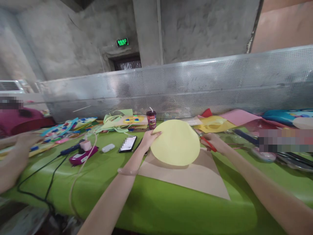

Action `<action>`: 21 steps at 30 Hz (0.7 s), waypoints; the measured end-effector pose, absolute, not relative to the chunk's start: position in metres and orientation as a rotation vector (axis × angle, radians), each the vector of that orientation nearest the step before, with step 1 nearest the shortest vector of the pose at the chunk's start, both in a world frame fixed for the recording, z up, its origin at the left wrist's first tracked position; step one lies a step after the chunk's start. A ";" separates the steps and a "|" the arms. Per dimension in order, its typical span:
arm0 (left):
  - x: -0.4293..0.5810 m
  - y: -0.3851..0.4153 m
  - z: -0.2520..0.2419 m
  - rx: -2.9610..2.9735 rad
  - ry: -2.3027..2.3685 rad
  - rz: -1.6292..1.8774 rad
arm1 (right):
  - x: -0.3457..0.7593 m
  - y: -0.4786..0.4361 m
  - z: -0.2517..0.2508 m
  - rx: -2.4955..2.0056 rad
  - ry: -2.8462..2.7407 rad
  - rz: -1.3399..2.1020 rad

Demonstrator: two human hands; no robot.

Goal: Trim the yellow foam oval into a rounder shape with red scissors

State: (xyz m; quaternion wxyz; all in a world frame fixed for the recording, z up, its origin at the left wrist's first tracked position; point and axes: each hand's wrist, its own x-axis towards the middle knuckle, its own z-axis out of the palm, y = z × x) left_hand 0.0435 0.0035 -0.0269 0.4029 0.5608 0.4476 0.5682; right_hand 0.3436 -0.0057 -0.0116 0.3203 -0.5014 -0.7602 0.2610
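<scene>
My left hand [149, 138] pinches the left edge of a round pale yellow paper disc [175, 143], holding it tilted above a tan sheet of paper [193, 174] on the green table [156, 202]. At the disc's right edge my right hand [213, 142] is closed around red-handled scissors [207, 142]; their blades are hidden behind the disc.
A phone [127, 144], a white case [108, 148], a pink glue gun [83, 155] with black cable and a dark drink cup [152, 119] lie left and behind. Coloured paper scraps [215, 123] line the perforated metal barrier [195, 85]. Another person's arm [12, 156] reaches in at far left.
</scene>
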 end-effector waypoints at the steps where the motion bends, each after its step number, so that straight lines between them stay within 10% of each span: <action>1: 0.043 0.004 -0.027 1.423 1.139 1.437 | 0.343 -0.006 -0.012 -1.313 -1.994 0.689; 21: 0.041 0.007 -0.027 1.562 1.189 1.463 | 0.351 0.002 -0.016 -1.324 -1.967 0.780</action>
